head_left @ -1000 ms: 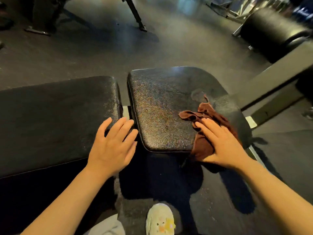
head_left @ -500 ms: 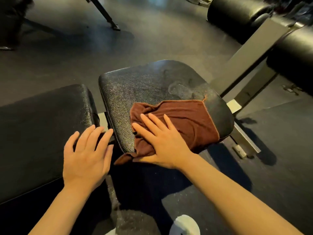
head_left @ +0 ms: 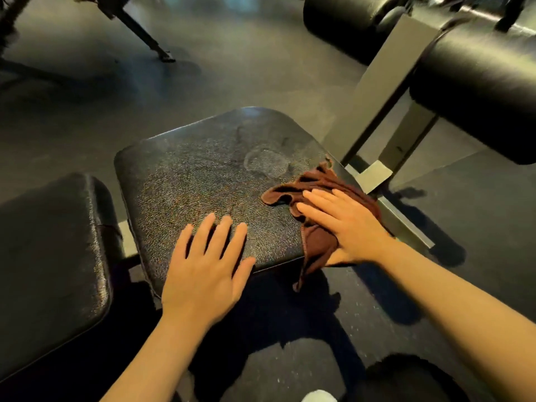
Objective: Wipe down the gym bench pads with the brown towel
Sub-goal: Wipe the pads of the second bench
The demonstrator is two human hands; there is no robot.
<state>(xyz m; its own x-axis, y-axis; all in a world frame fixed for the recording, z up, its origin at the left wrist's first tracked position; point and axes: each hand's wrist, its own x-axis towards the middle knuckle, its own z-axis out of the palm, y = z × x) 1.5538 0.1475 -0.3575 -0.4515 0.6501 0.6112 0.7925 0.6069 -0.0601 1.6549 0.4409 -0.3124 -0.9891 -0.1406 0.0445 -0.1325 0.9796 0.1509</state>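
The black seat pad [head_left: 203, 181] of the bench fills the middle of the view, with a dull smear near its far right part. A bunched brown towel [head_left: 319, 181] lies on the pad's near right corner, one end hanging over the front edge. My right hand [head_left: 345, 224] presses flat on the towel with straight fingers. My left hand [head_left: 208, 268] rests flat on the pad's near edge, fingers spread. The longer back pad [head_left: 49, 256] lies to the left, across a narrow gap.
The bench's grey metal frame [head_left: 406, 233] sticks out right of the seat pad. A slanted grey post [head_left: 385, 82] and black roller pads [head_left: 475, 91] stand at the right and rear. A dark machine leg [head_left: 145, 39] stands on the floor far left. My shoe [head_left: 319, 397] shows at the bottom edge.
My right hand swept the towel left across the seat pad, spreading it, then back to the near right corner, where it is bunched. My left hand moved from the gap onto the seat pad.
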